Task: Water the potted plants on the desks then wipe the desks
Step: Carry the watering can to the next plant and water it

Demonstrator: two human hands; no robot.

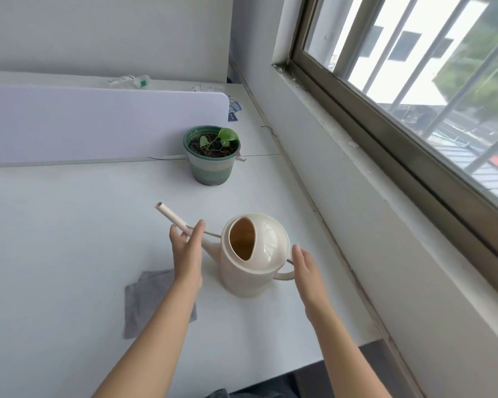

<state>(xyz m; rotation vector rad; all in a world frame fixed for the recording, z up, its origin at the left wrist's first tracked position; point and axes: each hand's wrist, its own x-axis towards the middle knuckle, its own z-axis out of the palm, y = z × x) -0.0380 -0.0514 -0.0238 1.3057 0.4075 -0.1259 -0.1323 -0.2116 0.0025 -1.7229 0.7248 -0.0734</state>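
A cream watering can (256, 259) stands upright on the white desk (69, 225), its long spout pointing up and left. My left hand (186, 251) hovers with straight fingers over the base of the spout. My right hand (306, 268) is open beside the can's handle, fingertips close to it, holding nothing. A green pot with a small leafy plant (212, 155) sits further back by the divider. A grey cloth (150, 300) lies flat on the desk, partly under my left forearm.
A pale divider panel (98, 124) runs across the back of the desk. Beyond it lie a plastic bottle (130, 81) and small packets (234, 109). The wall and window sill (357, 156) bound the desk on the right. The desk's front edge is near my elbows.
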